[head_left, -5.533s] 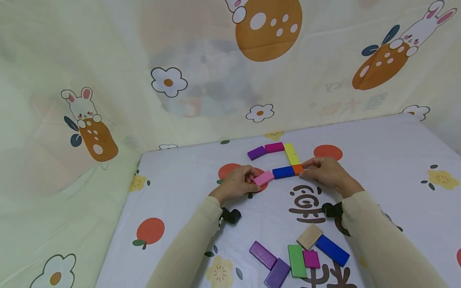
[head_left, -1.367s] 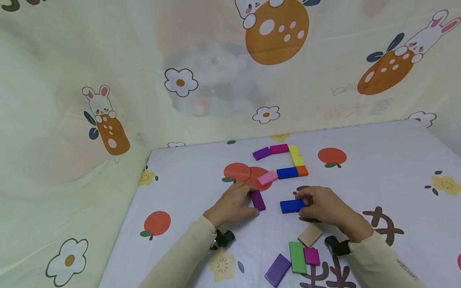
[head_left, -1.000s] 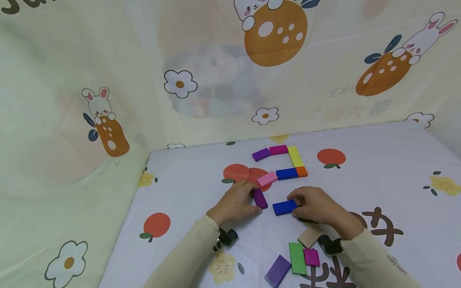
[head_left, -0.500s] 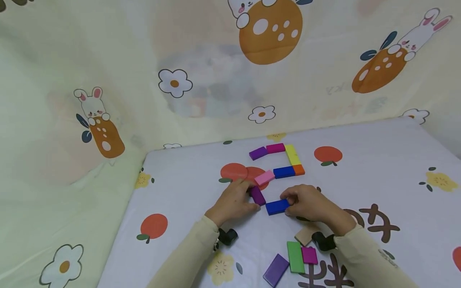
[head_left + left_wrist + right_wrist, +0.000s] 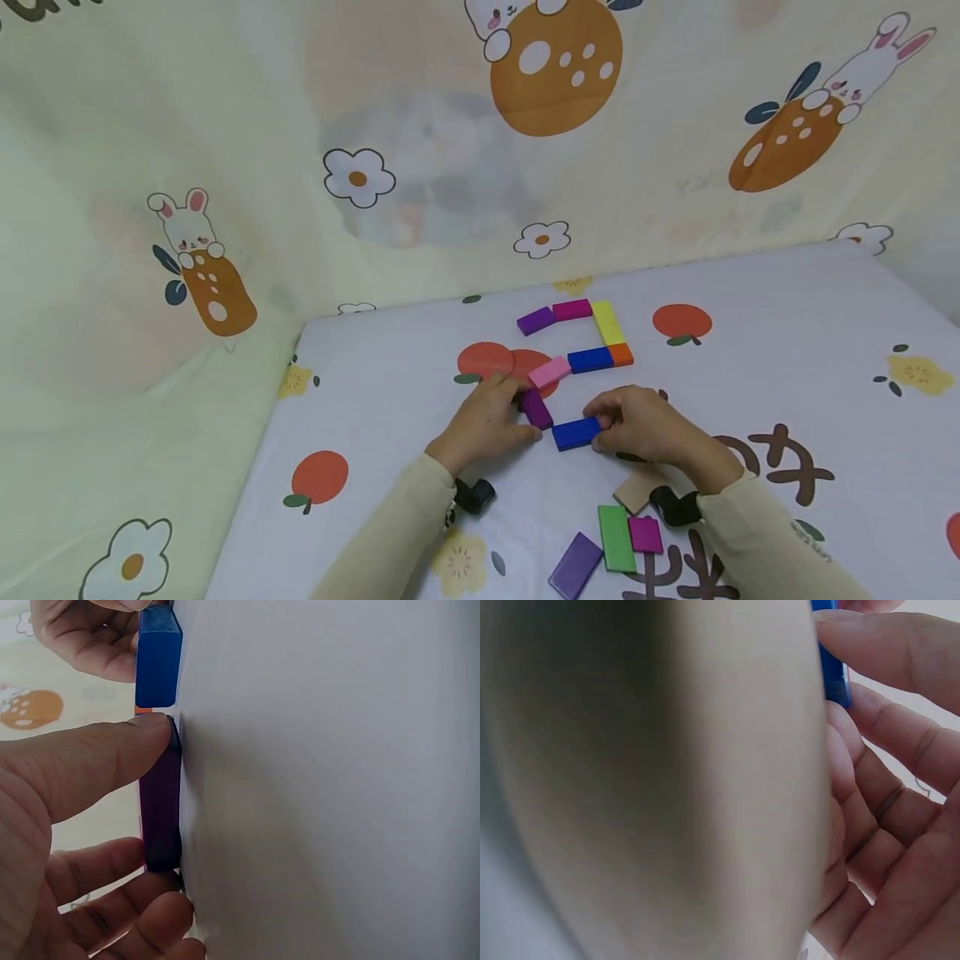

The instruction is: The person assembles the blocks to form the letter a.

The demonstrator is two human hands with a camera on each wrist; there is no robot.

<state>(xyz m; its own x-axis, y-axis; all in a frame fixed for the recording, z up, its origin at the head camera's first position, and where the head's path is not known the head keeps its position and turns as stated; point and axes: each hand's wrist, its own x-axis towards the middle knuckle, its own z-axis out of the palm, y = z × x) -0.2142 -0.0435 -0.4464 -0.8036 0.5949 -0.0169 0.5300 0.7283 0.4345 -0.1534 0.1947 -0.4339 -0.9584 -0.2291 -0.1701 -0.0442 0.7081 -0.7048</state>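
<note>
Sliding leftward since a second ago, the loose blue block point(image 5: 576, 433) now lies with its left end just beside the lower end of the purple block point(image 5: 536, 408); earlier a clear gap lay between them. The right hand point(image 5: 637, 423) pinches the blue block's right end between thumb and fingers. The left hand point(image 5: 487, 417) holds the purple block, thumb and fingers curled at its ends, below the pink block point(image 5: 550, 372).

Both blocks lie flat on a white printed sheet point(image 5: 787, 333) with oranges and flowers, backed by a cream rabbit-print curtain point(image 5: 225, 167). Nearer the person lie a green block point(image 5: 615, 538), a magenta block point(image 5: 646, 534) and a tan block point(image 5: 633, 492).

Only the left wrist view shows the thumb tip point(image 5: 150, 731) pressing the purple block's end, the blue block's end almost touching it.
</note>
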